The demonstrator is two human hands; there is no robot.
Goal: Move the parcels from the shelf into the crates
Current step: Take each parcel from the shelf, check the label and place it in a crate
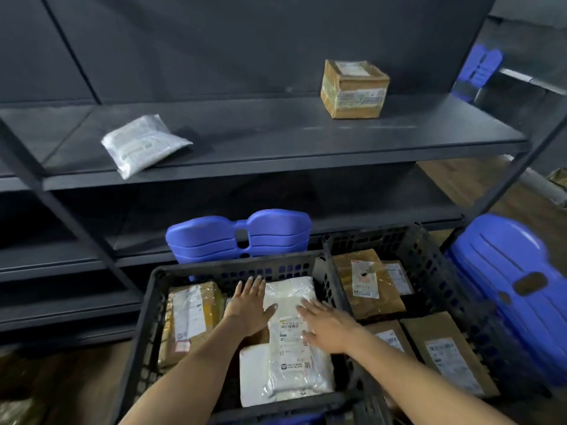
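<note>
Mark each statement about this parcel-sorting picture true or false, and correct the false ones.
1. Two parcels remain on the shelf: a white bag and a cardboard box. True.
2. Both hands grip the cardboard box. False: the left hand and right hand rest with straight fingers on a white parcel in the left crate.
3. The right crate is empty. False: it holds several brown parcels.
4. A blue plastic stack stands behind the left crate. True.
</note>
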